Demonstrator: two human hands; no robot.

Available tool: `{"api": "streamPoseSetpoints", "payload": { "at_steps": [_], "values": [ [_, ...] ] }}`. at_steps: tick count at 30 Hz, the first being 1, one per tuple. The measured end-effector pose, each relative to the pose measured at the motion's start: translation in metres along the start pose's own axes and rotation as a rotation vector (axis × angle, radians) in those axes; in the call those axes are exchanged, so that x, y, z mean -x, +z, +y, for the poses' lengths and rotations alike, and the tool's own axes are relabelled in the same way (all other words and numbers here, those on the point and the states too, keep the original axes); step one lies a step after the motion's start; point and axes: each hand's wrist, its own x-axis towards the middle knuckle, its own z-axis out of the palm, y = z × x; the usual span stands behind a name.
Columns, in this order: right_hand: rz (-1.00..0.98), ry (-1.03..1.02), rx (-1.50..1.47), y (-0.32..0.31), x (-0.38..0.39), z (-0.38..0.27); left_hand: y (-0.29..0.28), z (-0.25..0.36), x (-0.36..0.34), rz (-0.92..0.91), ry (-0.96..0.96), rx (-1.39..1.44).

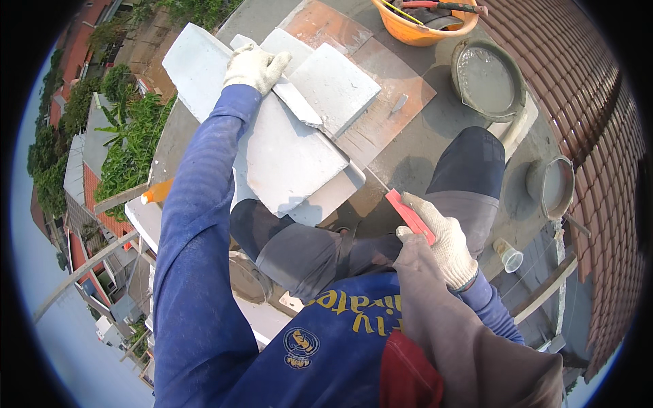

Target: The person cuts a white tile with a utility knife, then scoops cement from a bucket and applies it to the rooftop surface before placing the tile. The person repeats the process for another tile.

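My left hand [254,66], in a pale work glove, is closed on the upper end of a narrow white strip [297,102]. The strip lies across several white slabs; one large slab [289,153] spreads below it, and a squarer slab [335,88] lies to its right. My right hand [442,241], also gloved, is closed around the red handle of a tool [410,216]. A thin metal shaft runs from that handle up toward the slab's edge; its exact kind is unclear. Brown tiles or boards [384,102] lie under the slabs.
An orange basin [415,30] with tools stands at the far right. Near it is a round tub [488,78] of grey liquid, and a smaller bucket [551,187] lies nearer. A plastic cup [508,256] rests by my knee. Tiled roof [585,88] borders the right; rooftops lie below left.
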Motion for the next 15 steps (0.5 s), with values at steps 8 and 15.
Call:
{"api": "streamPoseSetpoints", "payload": {
  "at_steps": [8, 15],
  "values": [
    [-0.048, 0.063, 0.100, -0.072, 0.057, -0.028, -0.005, -0.004, 0.000, -0.065, -0.024, -0.030],
    [0.067, 0.226, 0.191, -0.175, 0.115, -0.056, -0.003, 0.008, -0.010, -0.084, -0.023, 0.008]
  ]
}}
